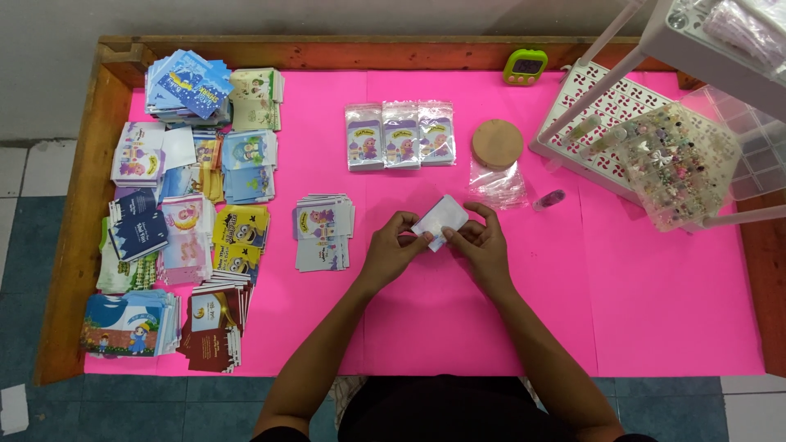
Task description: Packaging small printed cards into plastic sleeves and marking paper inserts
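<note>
Frame centre, above pink counter (655,311): left hand (391,248) and right hand (481,245) both pinch a small white packet (440,219), fingers closed on its edges. Card stack (323,232) just left; three bagged cards (400,135) above.

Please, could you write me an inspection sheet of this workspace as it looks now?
Surface: pink sheet on a wooden table.
Job's things: small white card; card stack beside it; three bagged cards.
Clutter: many printed card stacks at left; round wooden lid; clear bags; bead box; white rack; green timer.
Grippers: left hand and right hand both pinch the card.
Cables: nothing seen.
Surroundings: tiled floor.
</note>
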